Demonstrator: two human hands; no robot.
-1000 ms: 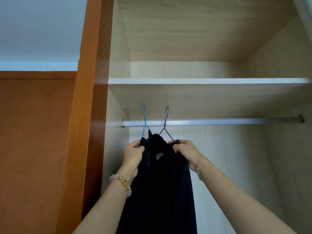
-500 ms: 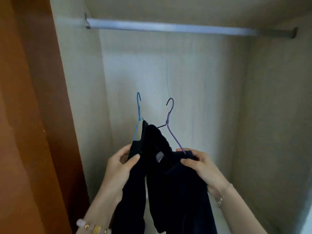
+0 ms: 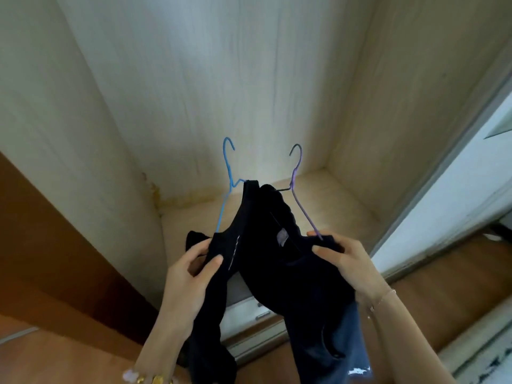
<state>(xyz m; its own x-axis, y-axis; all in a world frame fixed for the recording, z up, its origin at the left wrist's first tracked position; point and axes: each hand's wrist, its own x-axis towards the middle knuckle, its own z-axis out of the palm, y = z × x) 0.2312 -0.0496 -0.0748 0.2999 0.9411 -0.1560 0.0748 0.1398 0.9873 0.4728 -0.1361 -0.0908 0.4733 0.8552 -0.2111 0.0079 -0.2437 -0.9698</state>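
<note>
Finding: both hangers are off the wardrobe rail. One second ago the two hooks sat on the rail beneath the shelf. Half a second ago they hung free below it. Now the rail and shelf are out of view and the camera looks down at the wardrobe floor [image 3: 327, 200].

Position of items: the blue hanger [image 3: 228, 164] and the purple hanger [image 3: 297, 173] are held side by side in front of the wardrobe's back panel [image 3: 221, 79], hooks upward and touching nothing. The hooks stand further apart than they did on the rail. Each hanger carries a dark garment. The left garment [image 3: 224, 242] and the right garment [image 3: 288, 275] press together at the neck and trail down out of frame.

Hands: the left hand [image 3: 191, 273] is closed round the shoulder of the left garment, thumb across the front of the cloth. The right hand [image 3: 349, 261] pinches the shoulder of the right garment together with the lower arm of the purple hanger. Neither hand is free.

Assessment: removal from the rail appears complete, and the load is now wholly carried by the two hands. The widening gap between the hooks suggests that the two garments are being parted. The cloth is slack, so either garment could slide off the thin wire if its hanger tilts.

Surroundings: a white drawer front [image 3: 243, 311] lies below the wardrobe floor.
</note>
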